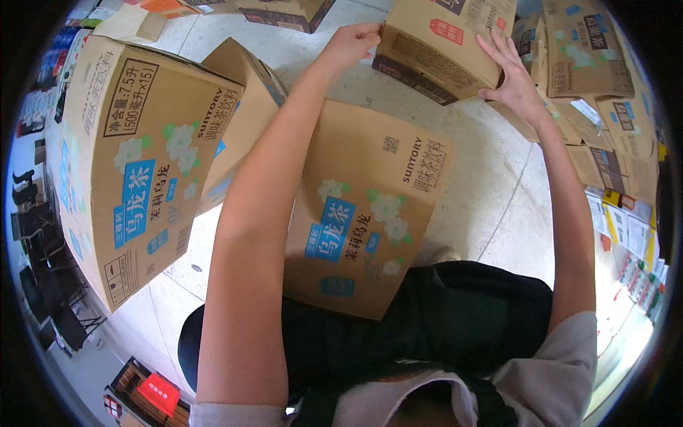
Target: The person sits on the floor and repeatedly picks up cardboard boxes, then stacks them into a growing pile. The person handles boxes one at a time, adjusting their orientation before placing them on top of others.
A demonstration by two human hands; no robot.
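Observation:
A printed cardboard carton (pixel 421 58) lies tilted at the top of the view, between my two hands. The fingers of my left hand (pixel 355 45) are bent at its left edge, with the thumb near the corner. My right hand (pixel 509 85) is spread against its right side, fingers on the printed face and thumb by the lower edge. Nearer my lap stands a Suntory tea carton (pixel 368 203), partly behind my left forearm. Another Suntory carton (pixel 155 160) stands at the left, with an open cardboard box (pixel 240 123) behind it.
Cardboard cartons are stacked at the right (pixel 589 53). More boxes (pixel 288 13) lie on the pale floor (pixel 496 197) at the top. Papers and packets (pixel 629 229) sit at the far right. Black folding chairs (pixel 40 229) are at the far left, and a red item (pixel 159 394) lies lower left.

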